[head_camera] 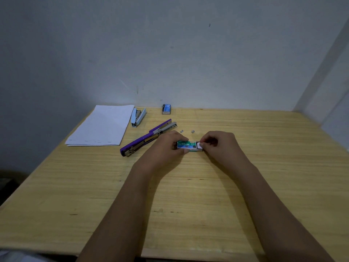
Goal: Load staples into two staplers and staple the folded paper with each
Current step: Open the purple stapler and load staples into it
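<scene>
Two hands, one green staple box (186,145) on the table (188,195): what could go wrong? (observer)

I'd say the inner tray could shoot out and scatter strips if tugged hard. My left hand (164,144) grips the sleeve; my right hand (219,142) pinches its white end, possibly the tray. The purple stapler (149,138) lies open beside. (operator)

Pale wood-grain desk (245,186), matt paper

Purple stapler (145,140): glossy plastic over bare metal; green staple box (186,144): printed card; paper sheets (102,125) smooth.
</scene>
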The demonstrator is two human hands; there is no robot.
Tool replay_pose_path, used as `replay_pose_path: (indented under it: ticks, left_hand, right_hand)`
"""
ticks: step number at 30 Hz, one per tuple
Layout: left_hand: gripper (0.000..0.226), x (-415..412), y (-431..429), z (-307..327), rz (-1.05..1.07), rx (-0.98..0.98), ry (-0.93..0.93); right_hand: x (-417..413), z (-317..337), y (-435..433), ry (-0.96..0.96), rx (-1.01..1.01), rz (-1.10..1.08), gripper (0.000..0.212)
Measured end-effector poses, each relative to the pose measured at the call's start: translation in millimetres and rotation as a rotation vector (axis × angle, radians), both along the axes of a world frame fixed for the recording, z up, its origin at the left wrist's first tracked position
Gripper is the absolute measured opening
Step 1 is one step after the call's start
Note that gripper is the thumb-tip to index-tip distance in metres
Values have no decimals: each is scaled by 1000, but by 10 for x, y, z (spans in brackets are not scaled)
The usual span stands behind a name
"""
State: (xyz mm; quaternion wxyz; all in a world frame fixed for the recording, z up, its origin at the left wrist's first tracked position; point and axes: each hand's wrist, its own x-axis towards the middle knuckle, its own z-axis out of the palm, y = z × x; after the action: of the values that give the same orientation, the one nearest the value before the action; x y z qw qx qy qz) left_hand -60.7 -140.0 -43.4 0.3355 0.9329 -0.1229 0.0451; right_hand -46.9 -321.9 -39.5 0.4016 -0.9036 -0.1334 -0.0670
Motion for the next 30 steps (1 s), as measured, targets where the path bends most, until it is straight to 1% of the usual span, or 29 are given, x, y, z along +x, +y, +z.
replay_pose_path:
  ticks: [5, 12, 14, 20, 22, 24, 25, 27, 30]
  left_hand:
    - [40, -10, 0, 6, -19, -26, 4]
    - [39, -26, 21, -4, -24, -113, 36]
    - [39, -28, 21, 0, -22, -114, 35]
    - [44, -7, 32, 15, -13, -87, 59]
    - [46, -11, 82, 56, 36, -147, 69]
    - [44, -15, 154, 87, 141, -207, -12]
    - [42, -9, 190, 89, 212, -188, -90]
    - [40, 19, 233, 74, 371, -77, -200]
    - [42, 71, 204, 35, 511, 82, -210]
  right_hand:
    - [-11, -10, 63, -4, -9, 53, 9]
    - [-21, -5, 64, 51, -20, 138, 25]
    - [-21, -18, 71, 42, -30, 149, 30]
    - [-30, -4, 104, -8, -75, 144, 28]
    - [-41, 25, 70, -12, -28, 113, 25]
    - [-36, 47, 11, -26, 66, 29, 20]
    - [-18, 50, -22, -32, 113, -27, 19]
    - [43, 33, -85, -39, 175, -136, 17]
    - [138, -12, -160, -44, 156, -255, 18]
